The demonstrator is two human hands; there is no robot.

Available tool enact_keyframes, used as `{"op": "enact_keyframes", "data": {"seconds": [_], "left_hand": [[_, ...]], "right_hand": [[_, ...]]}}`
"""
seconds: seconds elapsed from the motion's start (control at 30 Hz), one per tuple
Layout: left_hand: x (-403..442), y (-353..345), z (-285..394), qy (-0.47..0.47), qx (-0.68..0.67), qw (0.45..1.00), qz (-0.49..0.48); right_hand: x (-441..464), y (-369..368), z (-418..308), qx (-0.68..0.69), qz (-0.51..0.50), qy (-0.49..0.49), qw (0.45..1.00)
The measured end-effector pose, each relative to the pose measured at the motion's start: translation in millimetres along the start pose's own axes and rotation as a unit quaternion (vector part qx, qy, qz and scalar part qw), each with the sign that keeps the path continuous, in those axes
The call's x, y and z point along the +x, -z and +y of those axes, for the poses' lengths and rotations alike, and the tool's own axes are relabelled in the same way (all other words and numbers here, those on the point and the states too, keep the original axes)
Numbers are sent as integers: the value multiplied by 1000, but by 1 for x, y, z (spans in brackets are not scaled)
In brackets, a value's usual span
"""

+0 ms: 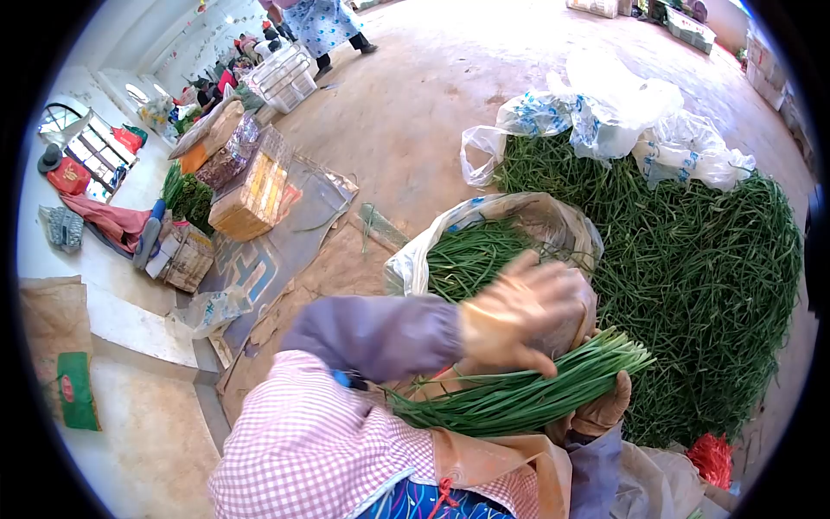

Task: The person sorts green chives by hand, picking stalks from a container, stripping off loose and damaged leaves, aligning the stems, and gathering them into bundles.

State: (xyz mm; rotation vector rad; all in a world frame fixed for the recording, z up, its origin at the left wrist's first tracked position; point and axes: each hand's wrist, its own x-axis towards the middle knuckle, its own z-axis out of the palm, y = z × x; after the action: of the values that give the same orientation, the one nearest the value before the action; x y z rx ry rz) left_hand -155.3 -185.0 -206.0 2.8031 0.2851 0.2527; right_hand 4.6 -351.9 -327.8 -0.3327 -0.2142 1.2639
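Note:
My left hand (521, 313), bare and blurred by motion, is over a bundle of long green stalks (510, 398) with its fingers apart. The thumb tip is close to the stalks; whether it touches them I cannot tell. My right hand (603, 408), in a brownish glove, holds the bundle from below near its right end, the fingers curling up around it. Just beyond my left hand, an open plastic-lined bag (566, 223) contains more green stalks (478, 257).
A large heap of loose green stalks (692, 285) lies on the right, with plastic bags (605, 117) along its far edge. Cardboard boxes (251, 195) are at the left. Red twine (711, 458) lies at the lower right. A person (322, 30) stands at the far side near white crates (284, 78).

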Motion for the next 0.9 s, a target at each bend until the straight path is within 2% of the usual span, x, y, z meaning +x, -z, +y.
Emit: {"op": "enact_keyframes", "data": {"seconds": [0.03,0.07,0.13,0.17,0.27,0.3,0.33,0.37,0.43,0.47,0.53,0.57,0.6,0.7,0.73,0.77,0.83,0.87,0.9], "left_hand": [[21,-2,13,-7,-34,992,-119],[26,-35,14,-32,-36,994,-98],[25,-77,26,-60,-54,995,-64],[26,-83,33,-63,-69,994,-51],[28,-84,45,-57,-160,985,-28],[30,-83,48,-53,-198,979,-22],[29,-91,47,-67,-254,965,30],[28,-91,50,-36,-381,924,9],[24,-87,55,28,-610,791,-36],[25,-87,54,48,-612,788,-41],[27,-85,48,110,-679,721,-83],[27,-85,45,140,-708,684,-103],[27,-99,40,121,-765,613,-154],[27,-128,35,196,-703,645,-227],[33,-119,35,159,-796,507,-290],[33,-101,43,159,-814,501,-246],[40,-96,48,108,-809,537,-213],[42,-98,46,114,-805,531,-240],[41,-102,47,114,-806,526,-246]], "right_hand": [[1,-2,-1,10,-29,-16,999],[-6,8,-2,9,7,-3,1000],[-13,0,-2,28,-1,5,1000],[-16,-6,-4,35,-12,-4,999],[-19,-21,-7,-12,66,62,996],[-20,-19,-8,-30,60,65,996],[-22,-18,-10,-48,54,69,995],[-23,-17,-12,-67,48,74,994],[-25,-18,-15,-52,56,80,994],[-25,-20,-14,-44,60,83,994],[-27,-30,-14,-45,75,97,991],[-27,-30,-13,-56,78,99,990],[-27,-31,-11,-69,80,104,989],[-28,-32,-12,-123,111,97,981],[-29,-36,-21,-178,122,76,973],[-27,-41,-27,-217,110,68,968],[-31,-32,-47,-258,60,105,958],[-32,-24,-61,-266,61,115,955],[-32,-28,-77,-351,183,93,914]]}}
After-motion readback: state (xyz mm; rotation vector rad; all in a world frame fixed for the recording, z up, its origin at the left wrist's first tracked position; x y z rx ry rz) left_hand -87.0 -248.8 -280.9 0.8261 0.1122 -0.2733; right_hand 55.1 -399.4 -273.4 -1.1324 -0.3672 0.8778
